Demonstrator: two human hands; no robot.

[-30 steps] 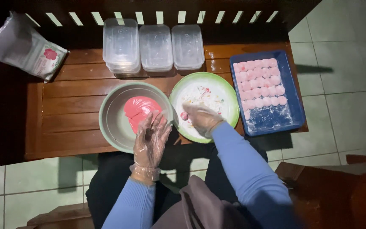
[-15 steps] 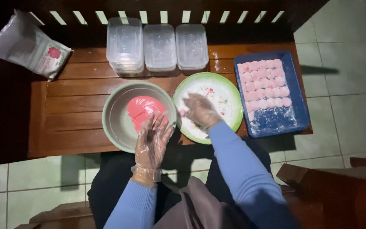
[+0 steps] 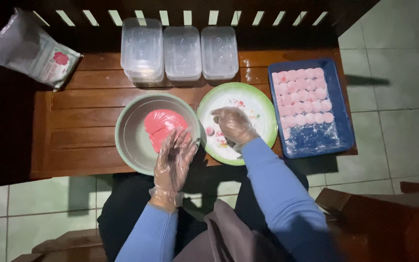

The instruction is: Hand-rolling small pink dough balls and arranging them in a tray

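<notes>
Where it sits in the bowl (image 3: 132, 145), smooth, folded pink dough (image 3: 163, 127).

Left hand (image 3: 173, 157): covered by a thin, transparent, loose-fitting disposable plastic glove, crinkled, with the cuff bunched at the wrist. Right hand (image 3: 233, 127): same kind of clear plastic glove, glossy and creased. Both arms: long light blue sleeves of soft fabric, reaching the glove cuffs. Torso: a grey-brown cloth garment hanging at the centre front. Lower body: dark, near-black clothing, detail lost in shadow.
</notes>
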